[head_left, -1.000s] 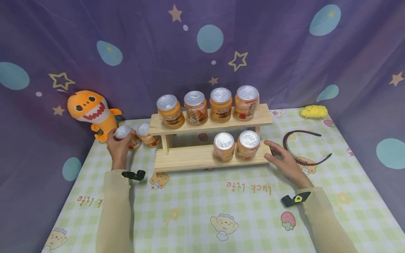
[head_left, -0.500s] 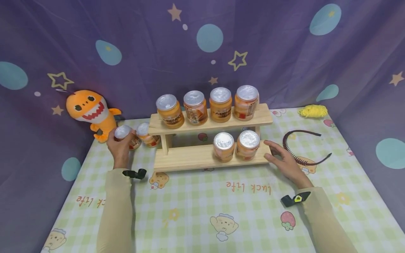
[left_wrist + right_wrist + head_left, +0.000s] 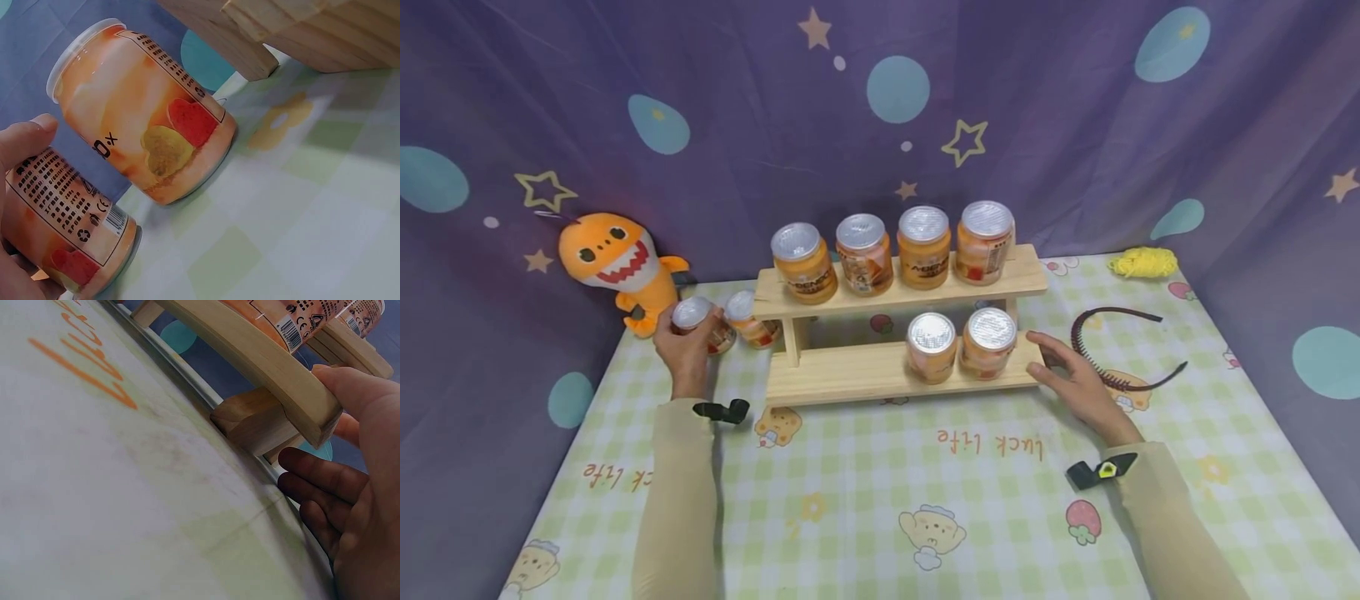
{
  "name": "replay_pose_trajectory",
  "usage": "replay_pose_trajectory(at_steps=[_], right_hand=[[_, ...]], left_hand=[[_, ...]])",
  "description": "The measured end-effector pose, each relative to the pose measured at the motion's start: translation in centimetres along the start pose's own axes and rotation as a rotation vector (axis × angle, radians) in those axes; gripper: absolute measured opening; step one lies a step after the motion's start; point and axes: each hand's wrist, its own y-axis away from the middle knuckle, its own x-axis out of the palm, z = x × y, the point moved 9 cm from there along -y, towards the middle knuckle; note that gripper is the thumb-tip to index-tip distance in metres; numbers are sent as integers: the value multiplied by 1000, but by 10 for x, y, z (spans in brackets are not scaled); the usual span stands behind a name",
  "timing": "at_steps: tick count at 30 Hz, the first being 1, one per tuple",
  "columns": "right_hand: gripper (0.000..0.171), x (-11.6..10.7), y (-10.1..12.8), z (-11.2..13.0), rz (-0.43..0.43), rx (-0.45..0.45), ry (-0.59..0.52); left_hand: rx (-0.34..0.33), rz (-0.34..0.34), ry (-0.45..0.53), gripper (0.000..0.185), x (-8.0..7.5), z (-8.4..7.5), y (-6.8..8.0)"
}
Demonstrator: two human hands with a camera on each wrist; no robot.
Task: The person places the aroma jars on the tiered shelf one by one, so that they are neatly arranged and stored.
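Observation:
My left hand (image 3: 683,360) grips an orange-labelled jar (image 3: 691,312) with a silver lid, standing at the left of the table. Right beside it, a second such jar (image 3: 752,327) stands upright near the shelf's left end. In the left wrist view the held jar (image 3: 81,225) has its base at the tablecloth. At the other side, my right hand (image 3: 1081,398) holds the right end of the two-tier wooden shelf (image 3: 835,375). Its thumb lies on the lower board (image 3: 275,369), with the index finger partly hidden behind the board's end. The other fingers curl below.
Several jars (image 3: 925,250) line the upper tier; two more (image 3: 931,346) stand on the lower tier's right half. An orange plush shark (image 3: 617,262) leans behind my left hand. A dark headband (image 3: 1078,337) and yellow yarn (image 3: 1142,263) lie on the right of the checked tablecloth (image 3: 850,517).
My left forearm and wrist have shifted very slightly to the right, the hand still on the jar. The right hand, shelf and other jars stay as they were.

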Motion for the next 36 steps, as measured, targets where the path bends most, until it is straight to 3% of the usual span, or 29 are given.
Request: replay_pose_trajectory(at_steps=[9,16,20,25,36], right_hand=[[53,1,1,3,13,-2,-37],[54,1,0,5,13,4,-38],[54,1,0,5,14,-1,-39],[53,3,1,5,18,-2,-31],[53,2,0,4,10,-25,-23]], left_hand=[[33,37,-16,66,0,-1,1],[63,54,71,63,0,1,-1],[83,24,106,61,-4,-1,-1],[61,-20,120,60,-13,0,2],[40,-67,65,59,-35,-10,12]])
